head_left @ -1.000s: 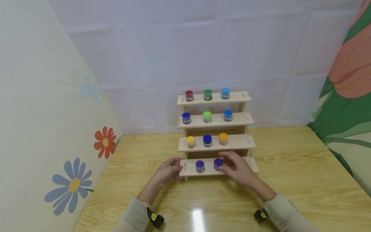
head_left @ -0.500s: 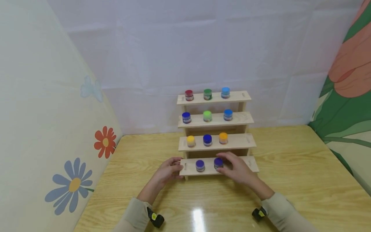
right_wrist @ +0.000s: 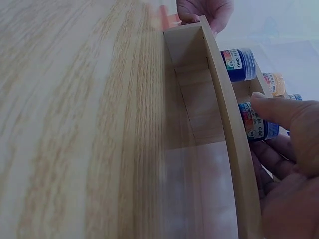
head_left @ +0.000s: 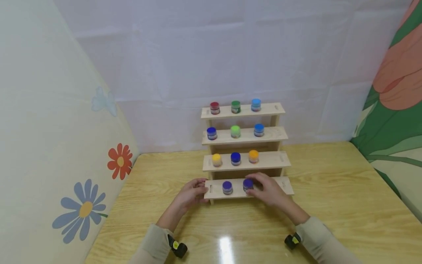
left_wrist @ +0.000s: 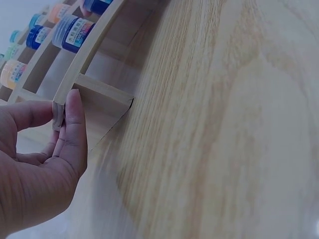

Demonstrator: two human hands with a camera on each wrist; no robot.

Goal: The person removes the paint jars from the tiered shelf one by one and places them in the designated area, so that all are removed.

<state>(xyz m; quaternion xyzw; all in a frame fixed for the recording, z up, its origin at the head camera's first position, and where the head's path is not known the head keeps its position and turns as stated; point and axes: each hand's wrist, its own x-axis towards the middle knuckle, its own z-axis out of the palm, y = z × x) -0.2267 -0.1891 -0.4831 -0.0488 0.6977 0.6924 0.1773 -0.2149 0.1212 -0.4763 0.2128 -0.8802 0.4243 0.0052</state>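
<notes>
A wooden tiered display rack [head_left: 277, 184] stands on the table, with small paint jars on its steps. My left hand [head_left: 190, 194] pinches the left end of the lowest step; in the left wrist view its thumb and fingers lie on opposite faces of the board [left_wrist: 59, 113]. At the middle of that step, my right hand [head_left: 270, 191] holds a purple-lidded paint jar [head_left: 248, 184] between thumb and fingers. The jar [right_wrist: 253, 124] stands upright on the board in the right wrist view, the thumb against its side. Another purple-lidded jar [head_left: 227, 187] stands to its left, untouched.
Higher steps carry yellow [head_left: 216, 160], dark blue [head_left: 235, 158], orange [head_left: 253, 156], light green [head_left: 235, 131] and other jars, three per step. The wood-grain table [head_left: 329, 205] extends around the rack. A white cloth [head_left: 184, 73] hangs behind it; flower-patterned panels flank both sides.
My right hand has shifted slightly left and its fingers have come in around the purple-lidded jar. My left hand keeps its grip on the board's end.
</notes>
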